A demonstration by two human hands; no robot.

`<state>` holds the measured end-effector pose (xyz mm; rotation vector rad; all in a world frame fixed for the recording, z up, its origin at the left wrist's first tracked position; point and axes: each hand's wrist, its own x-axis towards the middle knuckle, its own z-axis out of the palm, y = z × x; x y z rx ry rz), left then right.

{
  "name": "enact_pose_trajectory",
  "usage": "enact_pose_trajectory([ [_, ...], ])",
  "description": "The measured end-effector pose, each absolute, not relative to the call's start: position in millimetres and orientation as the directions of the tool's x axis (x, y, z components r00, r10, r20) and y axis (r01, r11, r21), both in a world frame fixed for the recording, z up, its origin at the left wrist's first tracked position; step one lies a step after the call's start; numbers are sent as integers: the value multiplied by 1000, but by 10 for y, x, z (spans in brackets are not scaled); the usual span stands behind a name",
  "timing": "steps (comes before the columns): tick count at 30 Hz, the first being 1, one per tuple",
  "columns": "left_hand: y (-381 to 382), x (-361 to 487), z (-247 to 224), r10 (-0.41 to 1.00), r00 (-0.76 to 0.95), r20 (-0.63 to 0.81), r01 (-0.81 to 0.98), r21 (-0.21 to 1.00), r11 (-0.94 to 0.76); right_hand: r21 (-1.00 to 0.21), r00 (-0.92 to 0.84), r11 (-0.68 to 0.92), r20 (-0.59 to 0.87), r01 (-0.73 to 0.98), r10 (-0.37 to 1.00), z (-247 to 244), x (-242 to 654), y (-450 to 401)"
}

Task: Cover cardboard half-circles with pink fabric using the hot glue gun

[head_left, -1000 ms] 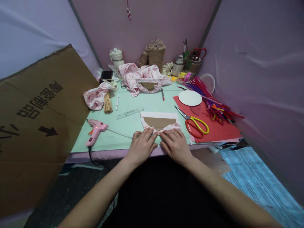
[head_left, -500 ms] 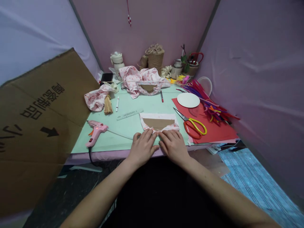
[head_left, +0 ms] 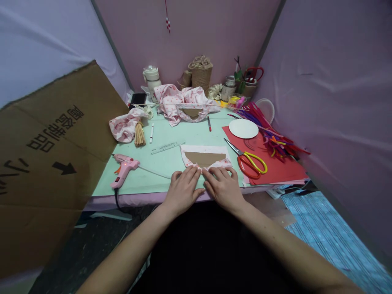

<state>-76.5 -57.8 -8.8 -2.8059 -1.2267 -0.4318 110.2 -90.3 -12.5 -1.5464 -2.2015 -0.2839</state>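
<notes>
A big flattened cardboard sheet (head_left: pixel 45 155) printed with black characters and an arrow leans at the left, its edge overlapping the mint-green table mat (head_left: pixel 171 139). On the mat's near edge lies the fabric-wrapped cardboard piece (head_left: pixel 204 157): a brown cardboard trapezoid, wide side away from the person, bordered by white fabric with small pink dots that is folded in over its edges and bunched along the near, narrow side.

Both hands lie flat on that near side, fingers spread and pressing down, gripping nothing. The left hand (head_left: pixel 183 190) has its fingertips on the fabric's near left corner; the right hand (head_left: pixel 224 187) covers the near right part, fingertips touching the folded hem. The two hands meet thumb-side at the piece's centre, so the nearest strip of fabric is hidden under them.

To the right, just beside the piece, a red paper sheet (head_left: pixel 275 165) carries yellow-handled scissors (head_left: pixel 249 159), a white paper disc (head_left: pixel 243 128) and a heap of coloured pipe cleaners (head_left: pixel 269 132). To the left, well apart, a pink glue gun (head_left: pixel 124 168) lies with its cord dropping over the table edge. Beyond are a clear ruler (head_left: pixel 168 147), a bundle of wooden sticks (head_left: pixel 140 135), a white marker (head_left: pixel 151 133), a red pen (head_left: pixel 209 123), more crumpled dotted fabric (head_left: pixel 180 100) and a jute twine spool (head_left: pixel 201 73).
</notes>
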Motion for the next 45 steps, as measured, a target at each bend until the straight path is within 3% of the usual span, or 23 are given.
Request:
enact_pose_trajectory([
  [12, -553, -689, -53, 715, 656, 240, 732, 29, -681, -59, -259, 320, 460, 945, 849, -148, 1054, -904],
  [20, -612, -796, -19, 723, 597, 348, 731, 135, -669, -199, -182, 335, 541, 921, 821, -165, 1190, -995],
  [37, -527, -735, -73, 745, 599, 292, 768, 54, -639, -207, -205, 330, 464, 921, 862, -176, 1156, -896],
  [45, -626, -706, -56, 759, 550, 348, 772, 135, -621, -210, -185, 371, 592, 904, 784, -164, 1287, -982],
])
